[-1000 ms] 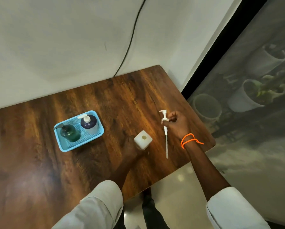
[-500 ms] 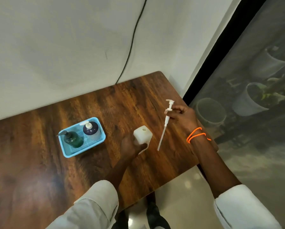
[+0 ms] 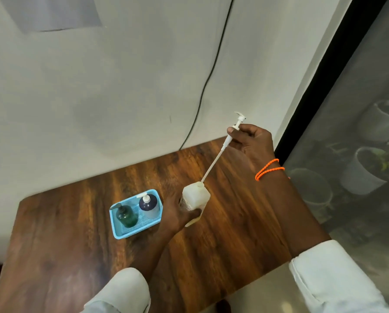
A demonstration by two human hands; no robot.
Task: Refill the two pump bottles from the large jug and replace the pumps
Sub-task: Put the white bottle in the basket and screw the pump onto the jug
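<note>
Lifting the long white pump (image 3: pixel 220 152) out of the white jug (image 3: pixel 194 196): right hand (image 3: pixel 252 143) pinches it just under the head, dip tube slanting down-left, tip at the jug's mouth, whether just inside or just out I cannot tell

Left hand (image 3: pixel 175 214) wraps the jug's lower left side; jug tilted toward the right, near the desk's (image 3: pixel 234 233) middle, closer to its right edge than its left. Whether its base is off the wood is unclear

To do this well, as I judge it: draw the tube out along its own slant, not sideways, so it does not lever the jug over; keep the left grip firm; pause with the tip over the mouth so drips fall back in; lay the pump well apart from the pouring path

2 pump bottles, green (image 3: pixel 125 214) and dark blue (image 3: pixel 147 203), stand upright with pumps on in the blue tray (image 3: pixel 121 233), just left of the jug

Against 0.5 s ago: right hand higher and farther toward the desk's far right corner, tube tip now at the mouth rather than beside the jug. Against 1.0 s ago: jug then upright, tube hanging near vertical
</note>
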